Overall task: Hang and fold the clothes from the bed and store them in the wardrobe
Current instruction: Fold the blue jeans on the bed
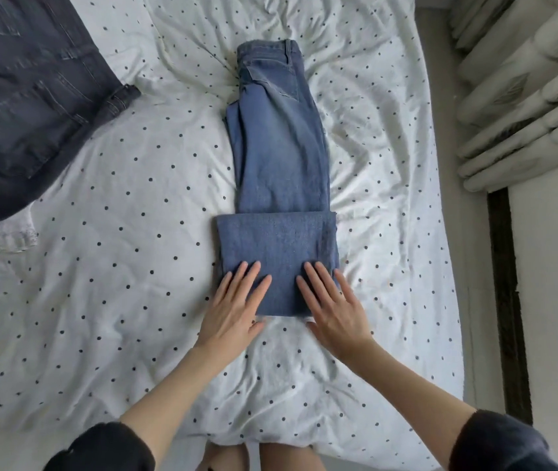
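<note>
A pair of light blue jeans (279,158) lies lengthwise on the dotted white bed cover (118,266), waistband at the far end. Its leg ends are folded back over the legs into a flat flap at the near end. My left hand (237,307) presses flat on the flap's near left corner, fingers straight. On the near right corner my right hand (333,309) lies flat too, fingers spread. Neither hand grips the cloth.
Dark grey jeans (26,107) lie across the bed's far left corner, over a bit of white garment (9,236). Pale pleated curtains (525,96) hang at the right beyond a strip of floor. The bed's near edge is right at my legs.
</note>
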A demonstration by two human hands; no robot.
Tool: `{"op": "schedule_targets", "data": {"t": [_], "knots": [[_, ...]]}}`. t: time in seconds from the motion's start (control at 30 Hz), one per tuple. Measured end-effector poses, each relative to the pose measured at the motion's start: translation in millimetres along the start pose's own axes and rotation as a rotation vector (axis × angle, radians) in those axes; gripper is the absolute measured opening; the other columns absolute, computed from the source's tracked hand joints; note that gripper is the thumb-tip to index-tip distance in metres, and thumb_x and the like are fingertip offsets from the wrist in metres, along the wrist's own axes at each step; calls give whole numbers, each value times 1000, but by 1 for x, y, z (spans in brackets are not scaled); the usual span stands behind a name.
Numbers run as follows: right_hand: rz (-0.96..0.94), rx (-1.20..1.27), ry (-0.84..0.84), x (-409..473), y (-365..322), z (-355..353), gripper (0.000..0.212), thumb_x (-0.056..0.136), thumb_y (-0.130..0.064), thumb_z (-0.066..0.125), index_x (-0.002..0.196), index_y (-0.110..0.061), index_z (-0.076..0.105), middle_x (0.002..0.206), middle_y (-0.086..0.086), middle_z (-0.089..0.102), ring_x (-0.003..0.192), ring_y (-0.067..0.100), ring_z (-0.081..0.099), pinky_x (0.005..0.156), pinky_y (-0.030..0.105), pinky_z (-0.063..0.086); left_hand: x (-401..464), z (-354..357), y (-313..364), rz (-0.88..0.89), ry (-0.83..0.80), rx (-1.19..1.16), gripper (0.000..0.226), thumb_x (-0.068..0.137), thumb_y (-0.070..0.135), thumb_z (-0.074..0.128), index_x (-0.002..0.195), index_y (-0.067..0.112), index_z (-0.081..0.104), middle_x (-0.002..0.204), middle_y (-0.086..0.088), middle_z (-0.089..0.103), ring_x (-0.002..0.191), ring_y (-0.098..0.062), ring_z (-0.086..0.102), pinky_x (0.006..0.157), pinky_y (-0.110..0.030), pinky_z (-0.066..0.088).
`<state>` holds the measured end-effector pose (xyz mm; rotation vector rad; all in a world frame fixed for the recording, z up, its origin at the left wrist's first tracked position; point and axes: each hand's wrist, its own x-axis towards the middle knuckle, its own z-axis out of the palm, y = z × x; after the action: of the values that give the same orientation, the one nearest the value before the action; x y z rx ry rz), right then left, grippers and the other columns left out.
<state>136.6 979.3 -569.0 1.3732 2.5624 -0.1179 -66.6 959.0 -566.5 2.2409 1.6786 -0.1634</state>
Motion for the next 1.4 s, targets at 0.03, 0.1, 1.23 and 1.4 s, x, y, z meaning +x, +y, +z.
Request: {"op": "schedule_targets", "data": {"t": [0.03, 0.1, 1.23, 1.4], "knots": [[-11, -33, 36, 3, 1, 7, 63, 70, -33, 75, 129, -15, 58, 137, 8, 52, 127, 22, 49, 104, 41, 42, 5, 3, 0, -7, -29, 43, 90, 51, 31, 90, 131, 9, 55, 139, -17, 49, 126, -35, 48, 101, -52, 41], [-34, -81, 114, 9, 2, 14, 47, 84, -16, 51, 131, -16, 56, 138, 8, 51, 128, 22, 49, 106, 40, 40, 13, 4, -2, -28, -42, 115, 95, 52, 26, 90, 136, 13, 49, 143, -14, 44, 130, -33, 45, 104, -50, 39], [33, 328, -255, -69, -23, -162, 19, 77, -17, 50, 92, -14, 62, 88, 9, 66, 72, 28, 48, 65, 26, 31, -59, -165, 10, 204, -463, -32, 24, 63, 8, 48, 49, 15, 29, 46, 3, 28, 42, -12, 29, 45, -26, 25], [68, 422, -353, -48, -11, -175, 19, 77, -18, 55, 92, -12, 63, 87, 10, 66, 73, 25, 51, 68, 28, 40, -41, -178, 3, 116, -551, -146, 26, 68, 11, 54, 53, 16, 33, 49, 3, 36, 41, -9, 33, 40, -22, 26]]}}
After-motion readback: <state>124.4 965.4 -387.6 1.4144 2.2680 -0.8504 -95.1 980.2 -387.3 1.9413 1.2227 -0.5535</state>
